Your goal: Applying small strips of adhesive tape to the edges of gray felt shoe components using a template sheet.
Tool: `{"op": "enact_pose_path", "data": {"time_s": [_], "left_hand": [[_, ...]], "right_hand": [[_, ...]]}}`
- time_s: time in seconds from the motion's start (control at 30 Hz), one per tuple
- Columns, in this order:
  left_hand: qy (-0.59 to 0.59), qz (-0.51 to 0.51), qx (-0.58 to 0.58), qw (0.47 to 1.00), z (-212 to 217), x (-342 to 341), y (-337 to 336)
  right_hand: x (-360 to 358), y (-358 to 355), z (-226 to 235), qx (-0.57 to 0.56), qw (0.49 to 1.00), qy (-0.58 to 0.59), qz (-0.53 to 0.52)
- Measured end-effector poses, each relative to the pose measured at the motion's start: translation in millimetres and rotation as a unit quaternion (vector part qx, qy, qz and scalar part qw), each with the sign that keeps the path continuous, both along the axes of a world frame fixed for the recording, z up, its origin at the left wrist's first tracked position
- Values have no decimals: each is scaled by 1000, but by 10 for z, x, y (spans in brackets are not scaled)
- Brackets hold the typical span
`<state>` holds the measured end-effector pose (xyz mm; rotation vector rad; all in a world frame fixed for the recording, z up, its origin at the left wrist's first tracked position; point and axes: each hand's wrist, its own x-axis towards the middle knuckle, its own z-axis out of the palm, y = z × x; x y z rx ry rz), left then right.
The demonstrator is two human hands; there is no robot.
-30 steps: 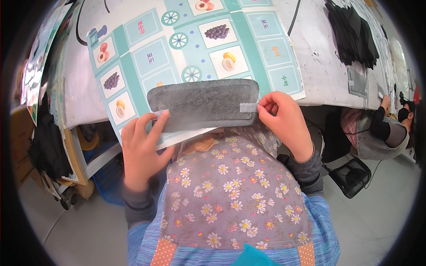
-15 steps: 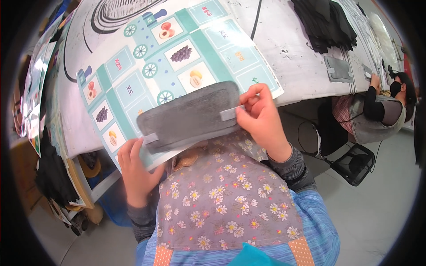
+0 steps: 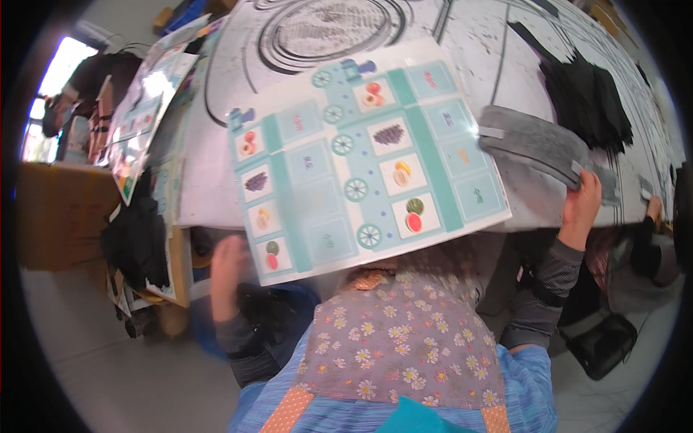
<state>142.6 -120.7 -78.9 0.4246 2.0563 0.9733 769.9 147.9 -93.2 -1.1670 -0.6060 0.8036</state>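
Observation:
My right hand [image 3: 583, 202] pinches the near right corner of a long dark grey felt pad [image 3: 530, 141] with a pale tab at each end. Over the right part of the table, the pad is bent in a curve. Beside the left edge of a glossy picture sheet [image 3: 426, 252], my left hand [image 3: 228, 274] is smeared by motion, so its fingers cannot be read. The sheet is pale green and white, printed with fruit pictures, wheels and blank-looking boxes, and it lies at the table's near edge.
A white table [image 3: 216, 180] with black line marks spreads ahead. A stack of black cloth pieces [image 3: 588, 101] lies at the right, near another person's hand [image 3: 654, 208]. More printed sheets [image 3: 148, 108] and a cardboard box [image 3: 61, 216] stand at the left.
The grey pad has moved from in front of me to the right, now held by my right hand alone. My left hand let go of it. The view has shifted, uncovering the sheet's lower pictures.

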Motion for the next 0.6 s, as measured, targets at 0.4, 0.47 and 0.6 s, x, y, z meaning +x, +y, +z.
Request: {"op": "enact_pose_path", "data": {"time_s": [0.4,0.47,0.6], "left_hand": [[-227,10,269,936,216,116,-151],[-207,25,282,936,276,-95,-205],[-208,90,330,916,54,-278,-180]], "right_hand": [[337,222,-60,10,925,-332,-183],[100,127,-2,29,954,-277,-107],[-253,32,233,51,960,-269,-59]]}}
